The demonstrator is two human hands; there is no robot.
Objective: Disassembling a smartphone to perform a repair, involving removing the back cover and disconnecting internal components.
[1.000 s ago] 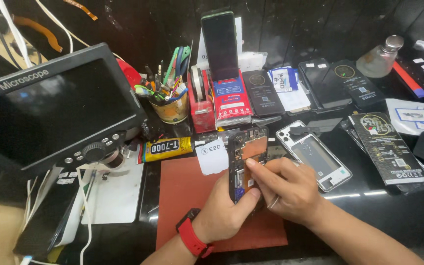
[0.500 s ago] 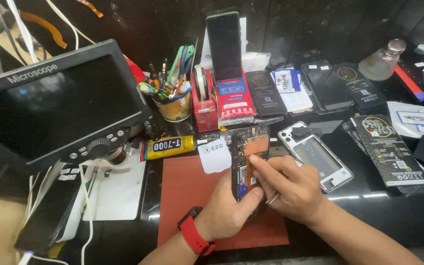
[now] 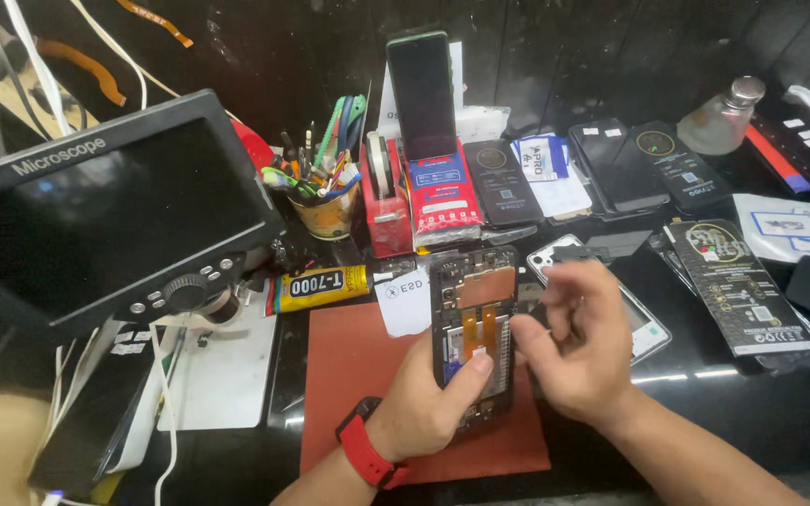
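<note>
My left hand (image 3: 424,403) has its fingers closed around the opened phone (image 3: 472,328), thumb pressed on its lower part, and holds it upright over the red mat (image 3: 358,375). My right hand (image 3: 578,351) is just right of the phone, its fingers (image 3: 529,339) loosely curled and touching the phone's edge; I cannot tell if they pinch something. Left of the phone lies a yellow glue tube (image 3: 316,286), further left the microscope monitor (image 3: 96,211). Behind the phone, a red box (image 3: 442,201) stands on the counter (image 3: 780,412).
</note>
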